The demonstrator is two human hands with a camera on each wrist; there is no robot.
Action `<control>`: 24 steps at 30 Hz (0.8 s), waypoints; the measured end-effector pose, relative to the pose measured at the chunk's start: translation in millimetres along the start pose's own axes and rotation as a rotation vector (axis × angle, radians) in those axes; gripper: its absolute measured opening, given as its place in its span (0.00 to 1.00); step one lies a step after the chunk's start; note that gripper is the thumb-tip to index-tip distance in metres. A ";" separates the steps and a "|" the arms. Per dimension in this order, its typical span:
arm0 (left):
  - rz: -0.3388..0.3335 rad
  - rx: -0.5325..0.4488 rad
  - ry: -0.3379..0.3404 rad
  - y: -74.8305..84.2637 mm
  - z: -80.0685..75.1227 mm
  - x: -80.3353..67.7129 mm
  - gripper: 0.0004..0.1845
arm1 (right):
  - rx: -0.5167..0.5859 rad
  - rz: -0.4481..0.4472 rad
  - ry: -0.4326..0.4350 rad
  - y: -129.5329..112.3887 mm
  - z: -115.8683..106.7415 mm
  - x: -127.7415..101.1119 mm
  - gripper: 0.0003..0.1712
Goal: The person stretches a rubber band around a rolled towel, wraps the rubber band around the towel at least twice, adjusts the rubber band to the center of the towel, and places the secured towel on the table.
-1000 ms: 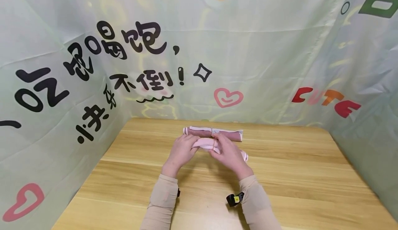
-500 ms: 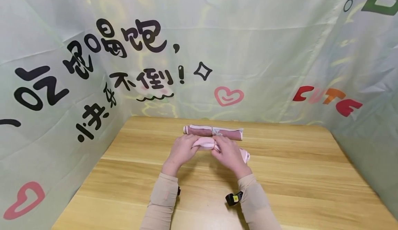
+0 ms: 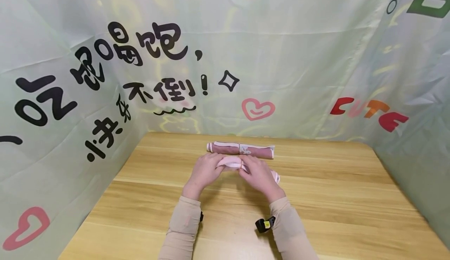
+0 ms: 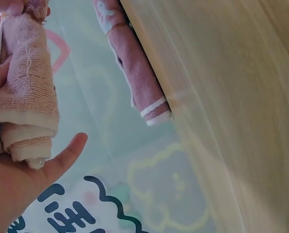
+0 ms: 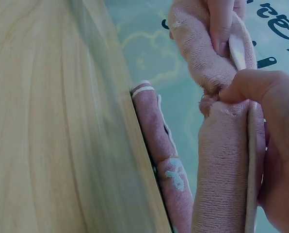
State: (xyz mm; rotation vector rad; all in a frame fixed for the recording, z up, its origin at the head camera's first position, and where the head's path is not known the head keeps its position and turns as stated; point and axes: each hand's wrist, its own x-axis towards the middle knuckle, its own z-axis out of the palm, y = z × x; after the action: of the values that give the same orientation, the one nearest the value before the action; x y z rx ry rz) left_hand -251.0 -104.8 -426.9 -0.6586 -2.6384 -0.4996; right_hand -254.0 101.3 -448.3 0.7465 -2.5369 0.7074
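Both hands hold a light pink rolled towel [image 3: 230, 161] above the table. My left hand [image 3: 205, 171] grips its left part, and the little finger [image 4: 69, 155] sticks out past the roll's end in the left wrist view. My right hand [image 3: 261, 174] holds the roll around its middle, where a thin band [image 3: 241, 163] cinches it. In the right wrist view, the thumb [image 5: 253, 85] presses at this narrowed spot. The roll's far right end [image 3: 275, 177] shows beyond the right hand; the stretch between is hidden behind that hand.
A darker pink rolled towel [image 3: 225, 149] with white edges, tied at its middle, lies just behind the hands near the table's back. The wooden table [image 3: 334, 197] is bordered by printed fabric walls [image 3: 299, 76] at the back and both sides.
The right fingers have shifted slightly on the light pink towel around the band. Its right end tilted a little and came back. The left hand and the darker towel stay put.
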 end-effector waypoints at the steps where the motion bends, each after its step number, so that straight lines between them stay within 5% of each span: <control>1: 0.000 -0.004 -0.001 -0.4 -0.2 0.2 0.09 | 0.002 -0.002 -0.002 -0.3 -0.6 0.2 0.21; 9: -0.002 -0.034 -0.009 -3.5 -4.0 -0.8 0.07 | 0.007 -0.009 -0.013 1.4 -1.9 -0.1 0.24; 17: -0.074 -0.080 -0.063 -4.8 -8.0 -2.0 0.04 | -0.003 0.031 -0.028 6.7 -0.3 -1.9 0.29; 24: -0.021 0.020 0.043 0.8 -6.1 -1.5 0.19 | -0.008 0.100 -0.047 9.7 2.2 -2.3 0.20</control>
State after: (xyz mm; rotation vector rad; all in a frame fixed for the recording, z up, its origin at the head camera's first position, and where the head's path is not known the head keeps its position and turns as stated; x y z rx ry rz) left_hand -247.7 -107.2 -422.0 -0.6077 -2.6087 -0.4877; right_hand -258.4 107.9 -454.6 0.6450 -2.6338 0.7188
